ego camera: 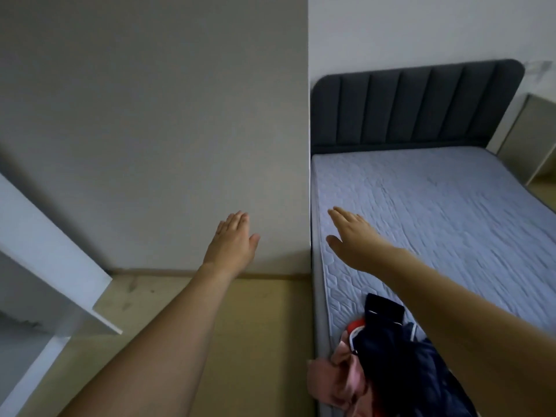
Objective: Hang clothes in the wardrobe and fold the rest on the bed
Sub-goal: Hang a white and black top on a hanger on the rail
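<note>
From the head view, we hold our left hand (233, 239) and right hand (350, 236) out flat, fingers straight, gripping nothing. The clothes pile (388, 362) lies on the bed (436, 212) at its near edge. We judge sorting hasn't started; next, reach down and pick a garment.

Left hand (233, 237): bare, with no ring, watch or glove.
Right hand (350, 236): bare as well, fingers unadorned.
Forearms: both uncovered up to the frame's lower edge (no sleeve or cuff shows anywhere along them).
Wrists: plain, no band or strap.
</note>
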`<state>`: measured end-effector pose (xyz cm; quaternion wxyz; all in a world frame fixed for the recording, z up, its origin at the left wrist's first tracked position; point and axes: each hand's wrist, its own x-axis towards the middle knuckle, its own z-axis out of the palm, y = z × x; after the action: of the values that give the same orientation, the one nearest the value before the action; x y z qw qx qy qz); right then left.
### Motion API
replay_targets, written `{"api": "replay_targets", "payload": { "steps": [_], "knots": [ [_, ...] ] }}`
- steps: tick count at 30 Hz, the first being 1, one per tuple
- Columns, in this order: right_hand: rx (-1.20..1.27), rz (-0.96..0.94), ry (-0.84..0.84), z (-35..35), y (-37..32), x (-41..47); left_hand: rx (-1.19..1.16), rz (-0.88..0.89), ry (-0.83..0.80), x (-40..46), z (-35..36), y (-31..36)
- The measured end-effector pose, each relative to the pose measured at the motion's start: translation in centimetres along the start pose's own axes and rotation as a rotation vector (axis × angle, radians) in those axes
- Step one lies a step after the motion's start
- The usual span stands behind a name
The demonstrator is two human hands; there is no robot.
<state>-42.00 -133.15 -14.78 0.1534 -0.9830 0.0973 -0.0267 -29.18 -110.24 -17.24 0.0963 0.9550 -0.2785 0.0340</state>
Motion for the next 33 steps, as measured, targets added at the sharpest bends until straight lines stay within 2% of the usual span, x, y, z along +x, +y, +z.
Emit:
{"api": "replay_targets", "payload": {
  "steps": [4,10,14,17,24,28,33],
  "knots": [
    [0.005,0.056,-0.115,0.8,6.7,-3.8,0.036,0.000,-0.120,-2.6,3.6,5.6],
    [0.035,0.148,-0.164,1.4,14.7,-7.7,0.036,0.001,-0.177,-2.1,7.1,12.7],
    [0.028,0.193,-0.188,0.6,21.7,-10.5,-0.019,0.022,-0.197,-2.1,9.6,19.8],
    [0.051,0.195,-0.205,-0.6,27.2,-12.7,0.000,0.034,-0.228,-2.9,11.3,25.0],
    [0.093,0.153,-0.257,-3.9,40.3,-17.3,-0.068,-0.114,-0.231,-5.1,13.8,37.4],
    [0.100,0.174,-0.285,-4.8,46.1,-19.3,-0.130,-0.081,-0.233,-5.5,16.0,45.1],
    [0.090,0.217,-0.305,-5.0,53.1,-22.2,-0.153,-0.079,-0.352,-4.7,20.0,52.2]
  ]
}}
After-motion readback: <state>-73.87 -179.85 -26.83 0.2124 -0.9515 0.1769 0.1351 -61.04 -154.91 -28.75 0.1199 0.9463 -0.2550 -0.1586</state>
